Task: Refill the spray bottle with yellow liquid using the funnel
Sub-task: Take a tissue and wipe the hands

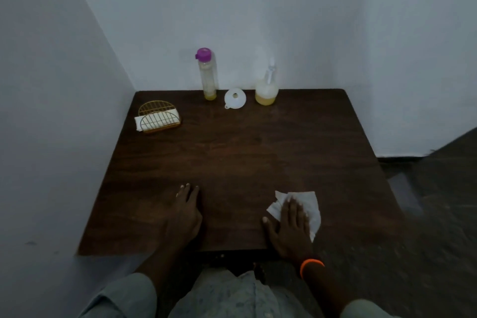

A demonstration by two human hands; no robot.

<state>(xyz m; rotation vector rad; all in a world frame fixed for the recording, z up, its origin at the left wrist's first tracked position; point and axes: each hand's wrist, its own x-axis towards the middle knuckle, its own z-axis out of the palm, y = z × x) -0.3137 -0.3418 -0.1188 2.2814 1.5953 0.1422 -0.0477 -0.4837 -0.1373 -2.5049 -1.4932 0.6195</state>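
Dark wooden table (232, 152) pushed into a pale-walled corner.
A gold wire napkin holder (158, 116) with white napkins stands near the far left corner; a crumpled white tissue (311, 205) lies flat near the front edge, right of the middle.

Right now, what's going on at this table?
A person presses a white paper napkin flat on the wooden table with the right hand; the left hand rests open beside it. At the far edge stand the purple-capped bottle, nearly empty, the white funnel and the capped spray bottle, holding some yellow liquid.
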